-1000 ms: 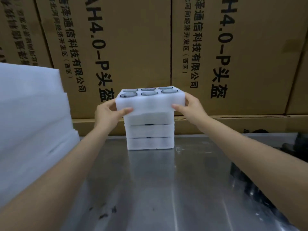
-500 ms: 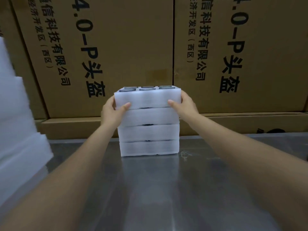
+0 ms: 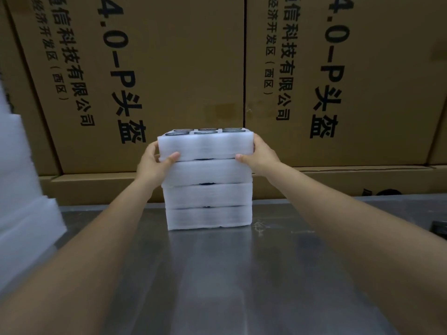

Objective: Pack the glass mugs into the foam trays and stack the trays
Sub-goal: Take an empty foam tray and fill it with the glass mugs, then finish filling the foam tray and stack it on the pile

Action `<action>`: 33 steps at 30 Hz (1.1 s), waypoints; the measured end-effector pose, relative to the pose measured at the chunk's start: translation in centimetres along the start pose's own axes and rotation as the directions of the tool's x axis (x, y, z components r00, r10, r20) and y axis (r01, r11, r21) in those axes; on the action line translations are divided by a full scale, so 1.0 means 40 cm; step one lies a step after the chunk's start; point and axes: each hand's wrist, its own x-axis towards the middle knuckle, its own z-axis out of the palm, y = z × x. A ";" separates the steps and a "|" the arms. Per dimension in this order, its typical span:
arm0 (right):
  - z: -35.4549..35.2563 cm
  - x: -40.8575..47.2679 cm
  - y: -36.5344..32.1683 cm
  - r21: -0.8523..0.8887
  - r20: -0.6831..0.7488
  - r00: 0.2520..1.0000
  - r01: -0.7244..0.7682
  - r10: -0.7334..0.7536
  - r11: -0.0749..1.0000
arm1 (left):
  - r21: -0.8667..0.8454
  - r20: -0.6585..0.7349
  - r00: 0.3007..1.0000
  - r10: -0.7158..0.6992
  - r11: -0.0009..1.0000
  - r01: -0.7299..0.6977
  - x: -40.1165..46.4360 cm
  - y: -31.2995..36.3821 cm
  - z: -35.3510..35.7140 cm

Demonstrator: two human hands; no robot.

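A white foam tray (image 3: 205,147) filled with several glass mugs (image 3: 204,132) lies on top of a stack of three more foam trays (image 3: 208,194) at the back of the metal table (image 3: 242,274). Only the mugs' dark rims show in the tray's holes. My left hand (image 3: 154,163) grips the top tray's left end, thumb on its front face. My right hand (image 3: 260,155) grips the right end the same way. The top tray lies level on the stack and sticks out slightly to the left.
Tall brown cardboard boxes (image 3: 169,68) with black print form a wall right behind the stack. A pile of empty white foam (image 3: 21,201) stands at the left edge. A dark object (image 3: 439,228) shows at the table's right edge.
The top tray came down from a tilted, raised position onto the stack and now lies flat on it. Both hands kept their hold on its ends.
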 end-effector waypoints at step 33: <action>-0.278 -1.184 0.107 -0.436 0.276 0.958 0.193 -0.074 0.879 | 0.520 0.414 0.901 0.127 0.779 -0.349 -1.194 0.260 -0.177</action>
